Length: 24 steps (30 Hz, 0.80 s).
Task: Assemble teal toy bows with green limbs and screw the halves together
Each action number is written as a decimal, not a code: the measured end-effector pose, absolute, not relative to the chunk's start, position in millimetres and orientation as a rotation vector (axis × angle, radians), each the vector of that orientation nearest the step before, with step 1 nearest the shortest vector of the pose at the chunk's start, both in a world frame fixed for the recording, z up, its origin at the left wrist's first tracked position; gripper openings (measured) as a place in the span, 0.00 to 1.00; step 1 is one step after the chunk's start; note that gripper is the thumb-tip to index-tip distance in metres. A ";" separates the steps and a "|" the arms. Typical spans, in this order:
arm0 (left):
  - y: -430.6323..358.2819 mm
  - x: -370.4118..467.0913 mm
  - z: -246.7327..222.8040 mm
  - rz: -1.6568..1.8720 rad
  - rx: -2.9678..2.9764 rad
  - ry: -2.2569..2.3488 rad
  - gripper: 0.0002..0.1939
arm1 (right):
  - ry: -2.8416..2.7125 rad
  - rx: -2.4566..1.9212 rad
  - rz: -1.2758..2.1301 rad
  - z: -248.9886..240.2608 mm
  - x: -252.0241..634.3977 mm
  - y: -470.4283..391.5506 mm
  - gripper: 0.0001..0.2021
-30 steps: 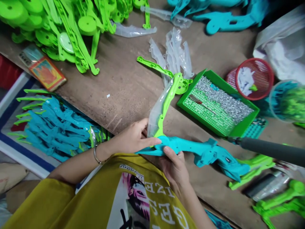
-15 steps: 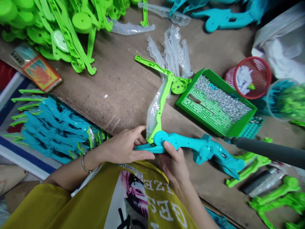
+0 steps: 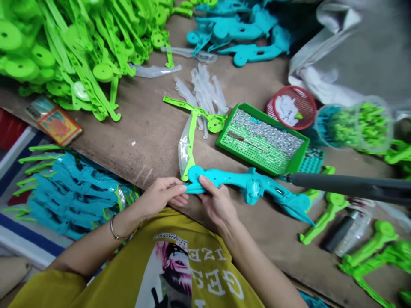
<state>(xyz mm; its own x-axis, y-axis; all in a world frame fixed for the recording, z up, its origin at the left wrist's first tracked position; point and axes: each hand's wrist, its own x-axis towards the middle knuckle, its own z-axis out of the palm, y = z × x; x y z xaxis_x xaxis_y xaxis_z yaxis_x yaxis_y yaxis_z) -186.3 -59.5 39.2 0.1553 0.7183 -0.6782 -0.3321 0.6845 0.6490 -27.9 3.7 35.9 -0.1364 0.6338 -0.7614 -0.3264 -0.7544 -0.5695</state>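
Observation:
A long blue plastic piece (image 3: 231, 177) lies across the front edge of the table, joined at its round left end to a green plastic frame (image 3: 192, 132) with a clear part (image 3: 183, 143) along its side. My left hand (image 3: 165, 192) pinches the narrow left tip of the blue piece between thumb and fingers. Close to the round end, my right hand (image 3: 218, 201) grips the same piece, thumb on top and fingers beneath. The green frame rests on the table, its upper arms reaching toward loose clear parts (image 3: 204, 90).
A green tray (image 3: 261, 164) of metal screws holds a screwdriver (image 3: 245, 140). Beside it are a red basket (image 3: 272, 107) and tubs of small parts. A dark tool shaft (image 3: 346, 183) juts in from the right. Green parts (image 3: 102, 72) heap up at the upper left.
My left thumb and fingers have closed on the tip of the blue piece. The camera view has shifted, so the table's contents appear further left, with more showing at the right.

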 end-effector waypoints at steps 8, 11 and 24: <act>-51.2 -178.7 36.8 0.982 0.303 1.261 0.24 | -0.363 -1.335 2.052 47.9 -8.1 -1.3 0.14; -48.8 -176.1 35.2 0.994 0.286 1.279 0.22 | -0.562 -1.476 1.705 48.6 30.1 -7.4 0.19; -56.9 -170.8 15.0 1.112 0.251 1.275 0.35 | -1.069 -1.322 0.822 86.9 106.8 106.9 0.21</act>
